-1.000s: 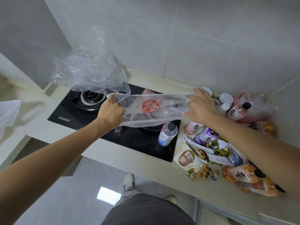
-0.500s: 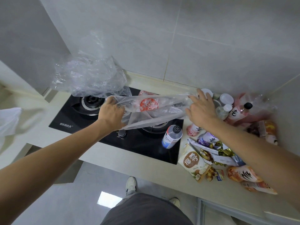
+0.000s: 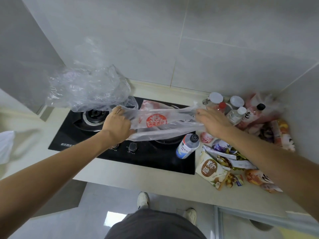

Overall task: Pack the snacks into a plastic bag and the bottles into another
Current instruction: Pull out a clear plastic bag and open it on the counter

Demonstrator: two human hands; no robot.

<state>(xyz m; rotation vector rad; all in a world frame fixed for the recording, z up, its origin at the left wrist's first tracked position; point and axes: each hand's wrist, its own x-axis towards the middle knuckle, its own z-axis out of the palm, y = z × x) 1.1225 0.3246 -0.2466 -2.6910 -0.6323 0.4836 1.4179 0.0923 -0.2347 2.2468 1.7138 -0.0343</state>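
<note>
Both hands hold a clear plastic bag (image 3: pixel 164 125) stretched out above the black gas stove (image 3: pixel 120 152). The left hand (image 3: pixel 117 125) grips the bag's left end, its fingers (image 3: pixel 120 111) curled round the gathered plastic. The right hand (image 3: pixel 214 123) holds the right end, fingers bent over the film and pinching it. The bag carries a round red stamp (image 3: pixel 156 120) near its middle and hangs over the right burner.

A second crumpled clear bag (image 3: pixel 88 87) billows over the left burner (image 3: pixel 94 116), its lower edge just beside the left hand.

A white bottle with a black cap (image 3: pixel 188 145) stands tilted on the stove's right edge, below the stretched bag. To the right, on the pale desk (image 3: pixel 155 183), lies the pile still unpacked: several clear bottles with white caps (image 3: pixel 236 107) near the wall, a pink bottle with a black cap (image 3: pixel 253 112) lying beside them, and a small red-capped bottle (image 3: pixel 221 106) just behind the right hand. Nearer the desk's front edge lie a white snack packet with a brown circle (image 3: pixel 209 169), loose gold-wrapped sweets (image 3: pixel 229 163) and an orange pouch (image 3: pixel 255 176) partly hidden under the right forearm. More wrappers at the far right corner are too blurred to identify.
</note>
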